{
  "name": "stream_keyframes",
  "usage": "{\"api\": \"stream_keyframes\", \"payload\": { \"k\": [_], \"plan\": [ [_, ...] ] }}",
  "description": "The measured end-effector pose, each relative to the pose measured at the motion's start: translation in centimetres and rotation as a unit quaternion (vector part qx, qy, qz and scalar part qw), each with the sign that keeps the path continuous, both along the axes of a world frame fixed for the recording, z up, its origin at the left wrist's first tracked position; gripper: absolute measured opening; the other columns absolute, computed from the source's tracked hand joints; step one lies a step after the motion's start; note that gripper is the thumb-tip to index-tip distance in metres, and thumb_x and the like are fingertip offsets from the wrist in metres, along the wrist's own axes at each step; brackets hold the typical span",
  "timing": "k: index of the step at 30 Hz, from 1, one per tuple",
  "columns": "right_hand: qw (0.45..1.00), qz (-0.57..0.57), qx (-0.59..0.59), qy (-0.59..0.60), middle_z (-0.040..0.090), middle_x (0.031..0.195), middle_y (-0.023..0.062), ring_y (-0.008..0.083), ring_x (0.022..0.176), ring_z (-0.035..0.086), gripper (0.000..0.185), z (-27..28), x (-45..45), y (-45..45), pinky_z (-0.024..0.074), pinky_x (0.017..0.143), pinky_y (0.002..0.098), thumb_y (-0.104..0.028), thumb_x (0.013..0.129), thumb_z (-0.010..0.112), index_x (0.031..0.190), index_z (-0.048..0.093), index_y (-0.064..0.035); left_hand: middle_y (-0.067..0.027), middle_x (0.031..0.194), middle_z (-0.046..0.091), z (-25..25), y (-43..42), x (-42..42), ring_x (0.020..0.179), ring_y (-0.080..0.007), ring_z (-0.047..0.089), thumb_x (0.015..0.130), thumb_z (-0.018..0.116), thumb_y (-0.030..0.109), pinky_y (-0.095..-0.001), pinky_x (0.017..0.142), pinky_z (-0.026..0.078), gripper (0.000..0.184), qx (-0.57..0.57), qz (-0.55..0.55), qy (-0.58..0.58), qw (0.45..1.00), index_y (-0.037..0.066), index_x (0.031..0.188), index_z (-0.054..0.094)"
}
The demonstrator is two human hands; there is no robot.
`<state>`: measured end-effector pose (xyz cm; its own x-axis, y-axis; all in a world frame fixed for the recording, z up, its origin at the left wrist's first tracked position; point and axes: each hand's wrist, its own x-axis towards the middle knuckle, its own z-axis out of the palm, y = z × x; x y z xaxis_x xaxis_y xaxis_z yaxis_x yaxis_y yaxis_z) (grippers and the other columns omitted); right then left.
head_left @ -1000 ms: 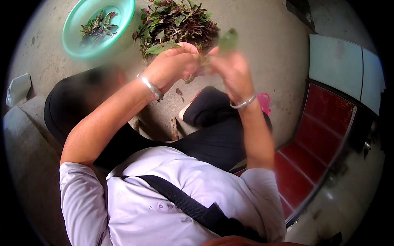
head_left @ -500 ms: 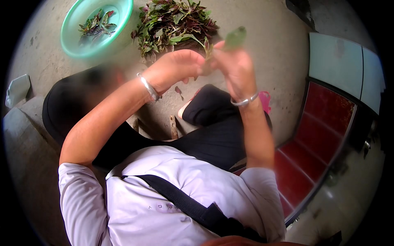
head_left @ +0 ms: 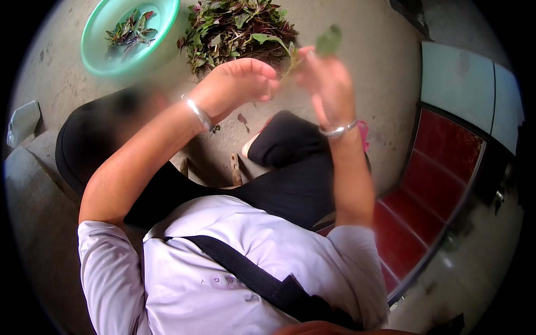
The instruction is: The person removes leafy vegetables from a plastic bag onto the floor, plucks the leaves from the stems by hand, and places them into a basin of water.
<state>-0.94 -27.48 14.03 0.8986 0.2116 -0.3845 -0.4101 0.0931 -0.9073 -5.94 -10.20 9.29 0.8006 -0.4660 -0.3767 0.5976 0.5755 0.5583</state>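
Note:
My right hand [head_left: 329, 84], a bracelet at its wrist, pinches a leafy green sprig [head_left: 291, 56]; one larger leaf [head_left: 328, 40] sticks up blurred above its fingers. Just left of it, my left hand [head_left: 237, 86] has its fingers curled together near the lower end of the sprig's stem; what they hold, if anything, is too small to make out. Behind both hands a pile of green and purple leaves [head_left: 234, 33] lies on the concrete floor. To its left a pale green basin [head_left: 92, 56] holds a small bunch of leafy sprigs [head_left: 133, 30].
My black-trousered legs [head_left: 290, 145] are bent below my hands. A loose leaf [head_left: 243, 119] lies on the floor between them. A red-tiled structure [head_left: 441, 151] with pale panels [head_left: 458, 84] stands at the right, and a whitish plastic piece [head_left: 23, 123] at the far left.
My hands have moved slightly apart, with the right one farther right. The sprig's stem now shows between them, and the large leaf has shifted up and right.

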Motion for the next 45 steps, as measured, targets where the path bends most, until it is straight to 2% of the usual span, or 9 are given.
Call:
{"api": "stream_keyframes", "payload": {
  "k": [8, 20, 36, 39, 41, 42, 43, 44, 45],
  "plan": [
    [1.0, -0.002, 0.006, 0.009, 0.055, 0.076, 0.0031, 0.0103, 0.06, 0.053, 0.02, 0.0, 0.1, -0.2, 0.0428, 0.058, 0.0228, -0.018, 0.087, 0.049, 0.092, 0.056, -0.0005, -0.0076, 0.093, 0.058, 0.3, -0.2, 0.0, 0.082, -0.013, 0.055, 0.08, 0.046, -0.005, -0.0242, 0.08, 0.045, 0.023, -0.001, 0.01, 0.01, 1.0, 0.0, 0.103, 0.051],
    [1.0, 0.003, 0.001, 0.017, 0.057, 0.078, 0.0055, 0.0117, 0.062, 0.055, 0.02, -0.3, 0.2, -0.2, 0.0437, 0.058, 0.0233, -0.018, 0.087, 0.049, 0.094, 0.055, -0.0004, -0.0052, 0.086, 0.061, 0.7, -0.2, 0.1, 0.067, -0.0044, 0.051, 0.079, 0.059, 0.004, -0.0159, 0.06, 0.04, 0.022, 0.088, -0.011, -0.004, 0.996, 0.008, 0.099, 0.053],
    [0.998, -0.054, -0.006, 0.009, 0.053, 0.071, 0.0027, 0.0101, 0.056, 0.051, 0.016, -1.2, 0.8, -0.8, 0.0417, 0.053, 0.0221, -0.012, 0.085, 0.05, 0.098, 0.052, -0.0021, -0.0054, 0.084, 0.061, -0.5, 0.9, 0.6, 0.067, -0.0054, 0.051, 0.079, 0.057, 0.003, -0.0161, 0.057, 0.04, 0.019, 0.117, 0.1, 0.028, 0.988, 0.006, 0.097, 0.052],
    [0.999, -0.033, 0.005, 0.013, 0.052, 0.071, 0.0022, 0.0094, 0.058, 0.05, 0.017, -0.8, 0.9, -0.8, 0.0419, 0.054, 0.0217, -0.01, 0.085, 0.048, 0.1, 0.051, -0.001, -0.0067, 0.083, 0.061, -1.3, 2.7, 1.9, 0.062, -0.0075, 0.052, 0.078, 0.057, 0.001, -0.0171, 0.052, 0.041, 0.018, 0.201, 0.206, 0.068, 0.955, 0.005, 0.095, 0.052],
    [1.0, -0.02, 0.003, 0.019, 0.052, 0.071, 0.002, 0.0092, 0.059, 0.05, 0.017, -0.8, 0.9, -0.8, 0.042, 0.054, 0.0216, -0.009, 0.086, 0.047, 0.1, 0.051, -0.0005, -0.0019, 0.07, 0.057, -2.4, 4.7, 2.9, 0.056, -0.0072, 0.049, 0.071, 0.063, 0.001, -0.0189, 0.048, 0.037, 0.019, 0.223, 0.335, 0.074, 0.912, 0.008, 0.088, 0.056],
    [0.999, -0.021, -0.006, 0.023, 0.053, 0.072, 0.0019, 0.0088, 0.059, 0.05, 0.017, -0.5, 0.9, -0.5, 0.0421, 0.055, 0.0211, -0.009, 0.086, 0.047, 0.099, 0.051, 0.0001, -0.0041, 0.071, 0.057, -3.0, 6.4, 3.6, 0.055, -0.0087, 0.049, 0.07, 0.063, -0.001, -0.0202, 0.048, 0.038, 0.024, 0.261, 0.364, 0.066, 0.892, 0.006, 0.091, 0.054],
    [1.0, -0.015, -0.006, 0.021, 0.053, 0.072, 0.0021, 0.0088, 0.059, 0.05, 0.017, -0.3, 0.9, -0.1, 0.0419, 0.055, 0.021, -0.01, 0.086, 0.047, 0.1, 0.051, 0.0001, -0.0073, 0.077, 0.057, -2.9, 7.7, 4.0, 0.057, -0.0114, 0.051, 0.07, 0.061, -0.001, -0.0215, 0.048, 0.04, 0.032, 0.224, 0.425, 0.033, 0.876, 0.005, 0.1, 0.05],
    [1.0, -0.011, -0.008, 0.02, 0.053, 0.073, 0.0022, 0.0088, 0.059, 0.051, 0.018, -0.1, 0.9, 0.2, 0.0417, 0.055, 0.0208, -0.01, 0.086, 0.047, 0.1, 0.051, 0.0, -0.014, 0.097, 0.055, -2.5, 8.7, 4.6, 0.075, -0.0165, 0.055, 0.076, 0.057, -0.002, -0.0231, 0.059, 0.047, 0.032, 0.294, 0.459, 0.082, 0.834, 0.001, 0.106, 0.045],
    [1.0, -0.01, -0.014, 0.022, 0.054, 0.074, 0.0024, 0.0088, 0.06, 0.051, 0.018, 0.2, 0.7, 0.2, 0.0416, 0.055, 0.0206, -0.01, 0.086, 0.048, 0.1, 0.051, 0.0, -0.0133, 0.101, 0.052, -4.1, 11.5, 5.6, 0.088, -0.019, 0.052, 0.075, 0.06, 0.003, -0.0277, 0.072, 0.046, 0.039, 0.365, 0.472, 0.118, 0.794, 0.001, 0.11, 0.042]
  ]
}}
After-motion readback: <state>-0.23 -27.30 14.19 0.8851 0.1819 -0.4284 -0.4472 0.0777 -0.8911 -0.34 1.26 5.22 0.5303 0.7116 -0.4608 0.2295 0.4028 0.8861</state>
